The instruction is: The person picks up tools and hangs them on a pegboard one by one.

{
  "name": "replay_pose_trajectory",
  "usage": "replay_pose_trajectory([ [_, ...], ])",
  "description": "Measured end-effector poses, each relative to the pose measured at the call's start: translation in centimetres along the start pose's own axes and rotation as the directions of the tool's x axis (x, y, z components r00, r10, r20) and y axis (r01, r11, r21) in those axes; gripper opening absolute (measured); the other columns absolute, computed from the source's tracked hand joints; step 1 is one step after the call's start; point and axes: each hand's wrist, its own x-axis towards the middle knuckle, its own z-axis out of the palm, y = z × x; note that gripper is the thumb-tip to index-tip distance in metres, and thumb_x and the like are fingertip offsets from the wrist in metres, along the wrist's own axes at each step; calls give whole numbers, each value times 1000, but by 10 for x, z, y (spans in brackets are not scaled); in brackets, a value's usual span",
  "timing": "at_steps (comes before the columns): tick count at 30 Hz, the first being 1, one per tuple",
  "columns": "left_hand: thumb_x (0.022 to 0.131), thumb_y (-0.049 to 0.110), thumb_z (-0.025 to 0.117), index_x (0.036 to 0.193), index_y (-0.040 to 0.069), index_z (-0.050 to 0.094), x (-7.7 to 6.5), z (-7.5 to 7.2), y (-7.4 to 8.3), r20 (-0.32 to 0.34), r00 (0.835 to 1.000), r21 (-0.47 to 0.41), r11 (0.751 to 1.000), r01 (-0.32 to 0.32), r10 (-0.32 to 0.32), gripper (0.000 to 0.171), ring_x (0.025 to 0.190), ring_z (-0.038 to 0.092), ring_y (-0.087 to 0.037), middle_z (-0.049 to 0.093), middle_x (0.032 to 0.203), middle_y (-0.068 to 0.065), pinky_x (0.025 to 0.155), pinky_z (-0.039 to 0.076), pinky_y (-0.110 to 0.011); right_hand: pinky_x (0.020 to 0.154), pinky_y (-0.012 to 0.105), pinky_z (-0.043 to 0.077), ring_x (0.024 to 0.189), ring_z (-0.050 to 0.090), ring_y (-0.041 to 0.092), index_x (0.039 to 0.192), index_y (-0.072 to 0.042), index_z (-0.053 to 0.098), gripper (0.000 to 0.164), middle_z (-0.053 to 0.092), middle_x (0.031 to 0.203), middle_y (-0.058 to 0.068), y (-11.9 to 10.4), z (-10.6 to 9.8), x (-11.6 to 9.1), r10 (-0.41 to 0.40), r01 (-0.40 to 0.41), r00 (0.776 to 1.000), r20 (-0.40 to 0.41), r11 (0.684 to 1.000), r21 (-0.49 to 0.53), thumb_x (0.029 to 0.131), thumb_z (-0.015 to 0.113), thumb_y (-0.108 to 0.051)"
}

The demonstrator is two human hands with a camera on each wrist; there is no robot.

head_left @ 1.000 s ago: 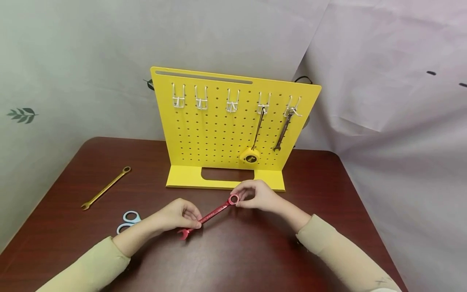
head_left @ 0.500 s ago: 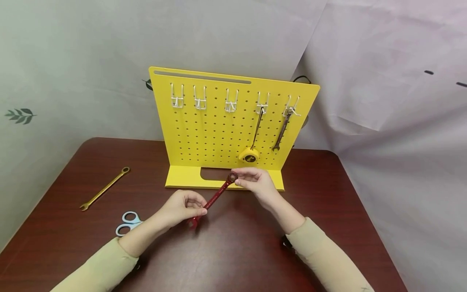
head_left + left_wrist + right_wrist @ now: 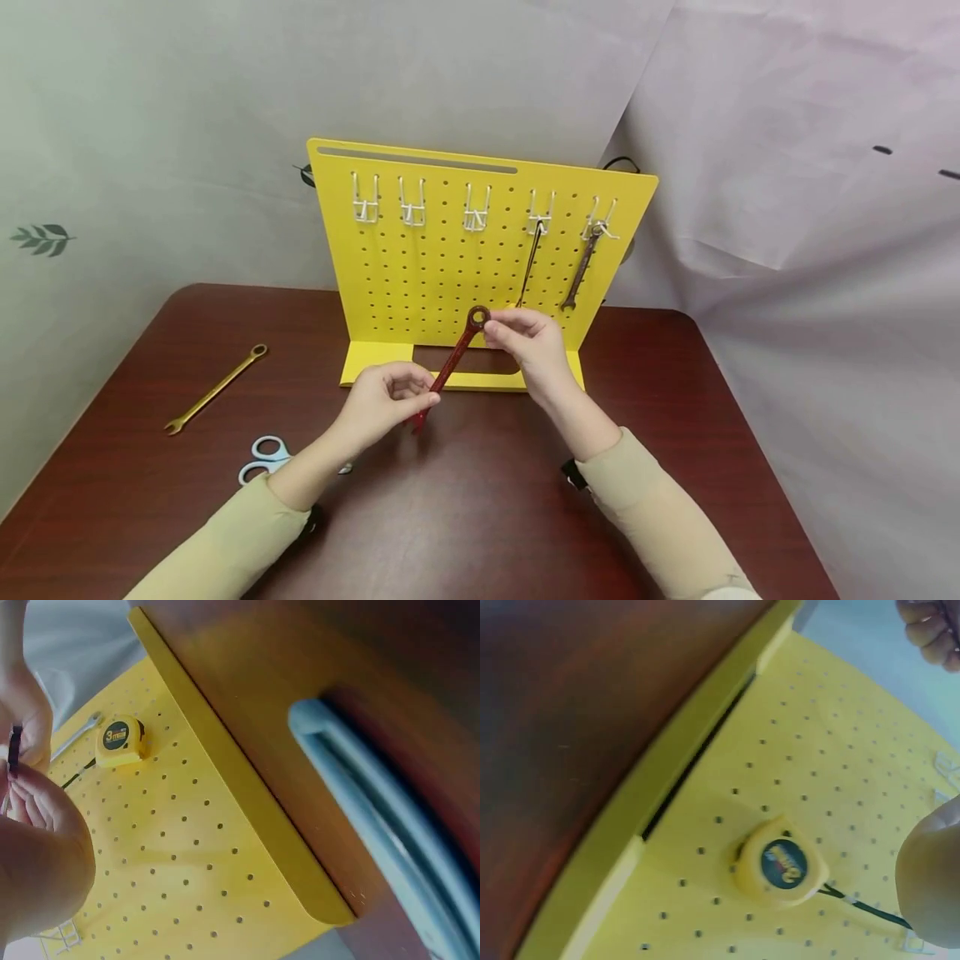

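Note:
A red combination wrench point(image 3: 454, 360) is held up in front of the yellow pegboard point(image 3: 420, 300), ring end high and open end low. My right hand point(image 3: 534, 346) pinches it beside the ring between thumb and fingers. Lower down, my left hand point(image 3: 382, 400) pinches the shaft near the open end. Behind the right hand hangs a yellow tape measure point(image 3: 780, 862) on a dark cord, mostly hidden in the head view. A grey wrench point(image 3: 581, 271) hangs from the rightmost white hook point(image 3: 600, 223).
Left of the board, a gold wrench point(image 3: 217, 387) lies on the dark red table point(image 3: 450, 533). Light blue scissors point(image 3: 266, 454) lie partly under the left forearm. White hooks point(image 3: 476, 212) line the board's upper part, the left three holding nothing.
Both hands have risen toward the pegboard with the red wrench, which has turned steeper. The right hand now covers most of the tape measure in the head view.

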Motion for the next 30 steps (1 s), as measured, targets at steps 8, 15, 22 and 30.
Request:
replay_pose_trajectory([
  [8, 89, 4, 85, 101, -1, 78, 21, 7, 13, -125, 992, 2, 999, -34, 34, 15, 69, 70, -6, 79, 90, -17, 68, 59, -21, 75, 19, 63, 72, 73, 3, 86, -26, 82, 43, 78, 78, -10, -20, 15, 15, -46, 51, 996, -73, 997, 65, 102, 62, 8],
  [15, 89, 3, 85, 105, -4, 78, 43, 11, 27, -188, 981, -66, 995, -69, 56, 19, 73, 71, -2, 79, 94, -19, 71, 60, -18, 78, 20, 63, 74, 72, 4, 88, -21, 78, 35, 76, 80, -7, -32, 26, 29, -92, 104, 990, -104, 987, 119, 105, 60, 3],
  [22, 89, 3, 84, 105, -5, 77, 59, 19, 38, -214, 974, -108, 990, -95, 70, 19, 72, 71, -2, 79, 95, -21, 71, 61, -18, 78, 19, 63, 74, 70, 5, 90, -18, 76, 28, 75, 81, -7, -43, 34, 41, -114, 132, 982, -152, 985, 111, 106, 61, -1],
  [30, 90, 4, 84, 106, -5, 78, 69, 21, 47, -256, 964, -127, 987, -99, 64, 20, 76, 71, -2, 79, 96, -19, 75, 60, -16, 76, 19, 62, 73, 69, 4, 105, -1, 70, 8, 73, 80, -9, -50, 44, 52, -161, 171, 965, -209, 985, 31, 106, 63, -3],
])
